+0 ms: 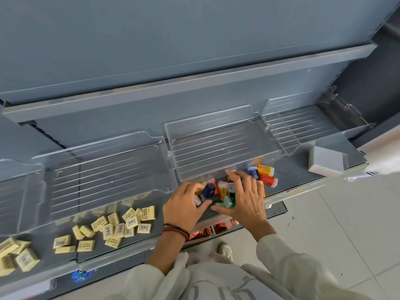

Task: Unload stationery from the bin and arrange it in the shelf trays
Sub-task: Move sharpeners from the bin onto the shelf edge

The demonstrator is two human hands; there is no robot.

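Small multicoloured plastic cases (223, 189) lie between our splayed right hand (245, 199) and curled left hand (184, 205), whose hold we cannot tell.

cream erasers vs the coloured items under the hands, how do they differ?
Colour: the cream erasers are all pale yellow with barcode labels; the coloured items mix blue, orange, red and green.
Spread: the cream erasers lie loosely scattered; the coloured items sit in one tight heap.
Contact: no hand touches the cream erasers; the left hand and right hand flank the coloured items, touching them.
Shared: both lie on the grey shelf.
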